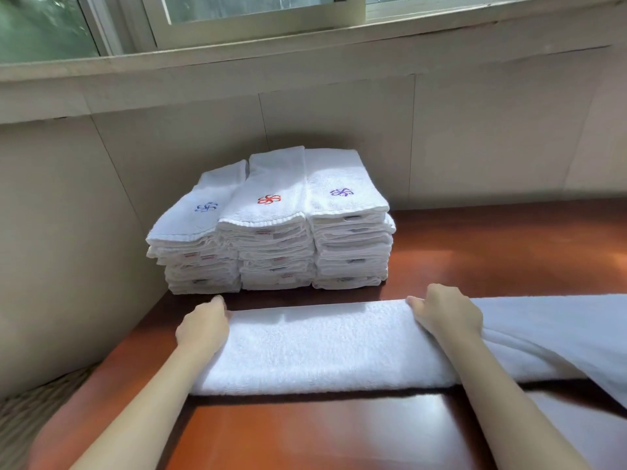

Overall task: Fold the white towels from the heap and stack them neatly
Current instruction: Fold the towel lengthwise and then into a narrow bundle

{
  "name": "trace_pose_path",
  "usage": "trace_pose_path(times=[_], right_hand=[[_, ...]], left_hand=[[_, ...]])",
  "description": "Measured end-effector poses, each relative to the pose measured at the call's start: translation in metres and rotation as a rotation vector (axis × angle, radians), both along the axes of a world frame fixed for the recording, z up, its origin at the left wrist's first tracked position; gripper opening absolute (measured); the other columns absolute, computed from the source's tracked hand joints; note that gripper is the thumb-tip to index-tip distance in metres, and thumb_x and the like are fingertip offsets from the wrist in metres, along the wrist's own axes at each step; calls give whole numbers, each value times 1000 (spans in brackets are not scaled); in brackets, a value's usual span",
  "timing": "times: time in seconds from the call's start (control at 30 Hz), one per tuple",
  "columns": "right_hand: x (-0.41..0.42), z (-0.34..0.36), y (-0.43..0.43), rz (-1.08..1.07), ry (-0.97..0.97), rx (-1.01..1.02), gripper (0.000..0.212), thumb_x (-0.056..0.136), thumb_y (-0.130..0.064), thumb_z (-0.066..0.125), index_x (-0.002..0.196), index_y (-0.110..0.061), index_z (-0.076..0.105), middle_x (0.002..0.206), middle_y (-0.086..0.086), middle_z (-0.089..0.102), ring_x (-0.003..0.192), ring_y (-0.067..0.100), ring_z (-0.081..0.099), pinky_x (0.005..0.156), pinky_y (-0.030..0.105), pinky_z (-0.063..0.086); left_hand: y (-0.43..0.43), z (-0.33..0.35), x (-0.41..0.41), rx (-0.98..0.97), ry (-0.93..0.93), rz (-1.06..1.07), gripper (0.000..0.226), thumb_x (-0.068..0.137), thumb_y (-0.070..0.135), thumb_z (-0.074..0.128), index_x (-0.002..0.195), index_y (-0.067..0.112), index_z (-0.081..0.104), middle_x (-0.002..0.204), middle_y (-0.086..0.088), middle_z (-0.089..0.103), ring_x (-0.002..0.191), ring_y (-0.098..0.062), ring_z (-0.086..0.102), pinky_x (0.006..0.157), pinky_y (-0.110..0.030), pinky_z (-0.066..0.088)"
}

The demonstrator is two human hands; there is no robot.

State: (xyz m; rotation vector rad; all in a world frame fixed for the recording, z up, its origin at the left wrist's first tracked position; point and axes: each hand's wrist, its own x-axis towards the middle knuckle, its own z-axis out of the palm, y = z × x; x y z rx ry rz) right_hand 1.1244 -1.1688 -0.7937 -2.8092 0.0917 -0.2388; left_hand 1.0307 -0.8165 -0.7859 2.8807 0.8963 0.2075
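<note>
The left hand point(203, 325) curls round the left end of a long folded towel point(322, 347) lying across the near table point(305, 435). Three folded stacks point(271, 232) stand beyond it. The right hand point(444, 315) grips the towel's far edge.

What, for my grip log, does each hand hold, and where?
Both hold the long white terry towel: the left hand grips its left end, the right hand its far edge, partway along.
</note>
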Motion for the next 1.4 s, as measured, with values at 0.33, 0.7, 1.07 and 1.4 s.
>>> trace_pose_path(times=[0.33,0.7,1.07,1.4], right_hand=[[-24,3,-16,-197,50,-93,36,93,-49,44,113,-20,54,121,4,53,115,26,47,93,38,34],[-62,26,-126,-297,185,-85,27,89,-16,43,111,-21,57,121,0,58,114,21,53,96,35,33],[-130,28,-190,-137,398,80,27,84,-12,40,103,-18,59,102,2,60,88,22,52,76,27,43],[-149,38,-227,-636,-172,335,23,86,-12,50,107,-14,57,102,12,64,99,31,56,91,35,34]], left_hand=[[-181,9,29,96,60,-389,31,95,22,42,126,18,47,132,-8,43,122,-29,40,98,-40,36],[-267,-33,20,-14,44,-649,52,98,55,23,147,37,23,160,2,12,147,-18,8,116,-49,9],[-257,15,-8,-147,281,-590,31,93,24,35,120,35,46,137,7,44,123,-21,43,104,-44,32],[-344,-7,-2,-131,-8,-581,23,95,33,35,112,20,43,122,-1,51,120,-21,41,99,-41,32]])
